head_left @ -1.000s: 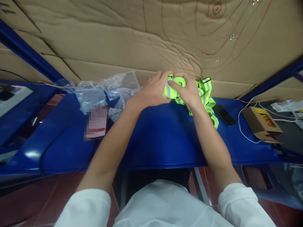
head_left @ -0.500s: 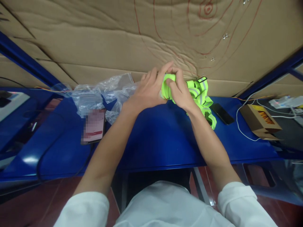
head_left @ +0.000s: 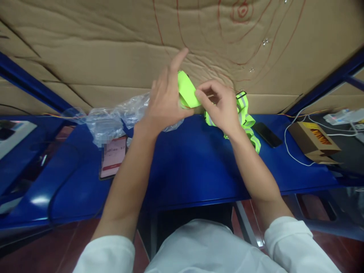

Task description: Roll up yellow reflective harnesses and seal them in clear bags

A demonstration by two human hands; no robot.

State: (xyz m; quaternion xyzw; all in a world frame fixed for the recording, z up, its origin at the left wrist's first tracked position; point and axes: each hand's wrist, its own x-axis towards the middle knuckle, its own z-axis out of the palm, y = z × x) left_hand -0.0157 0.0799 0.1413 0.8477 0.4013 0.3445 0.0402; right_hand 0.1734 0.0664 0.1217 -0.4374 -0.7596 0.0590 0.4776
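Clasping a folded neon-yellow strap [head_left: 188, 90] in the left hand [head_left: 162, 101], pinching its edge with the right hand [head_left: 223, 107]; liable to unfold through slackened grip.

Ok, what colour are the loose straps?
The loose straps are neon yellow-green with grey stripes; head view.

Hands: two, one left hand [head_left: 163, 98] and one right hand [head_left: 224, 107]. Phones: two; one lit phone [head_left: 116, 153] left of the centre of the tabletop [head_left: 193, 167], one dark phone [head_left: 267, 134] toward the rear edge, right of centre. Cardboard box [head_left: 313, 142]: one, at the right end. Yellow-green strap: one folded section [head_left: 187, 90] and one heap [head_left: 247, 120], the latter near the rear edge; individual straps not countable. Clear plastic bags [head_left: 104, 123]: rear edge, left; quantity indeterminable.
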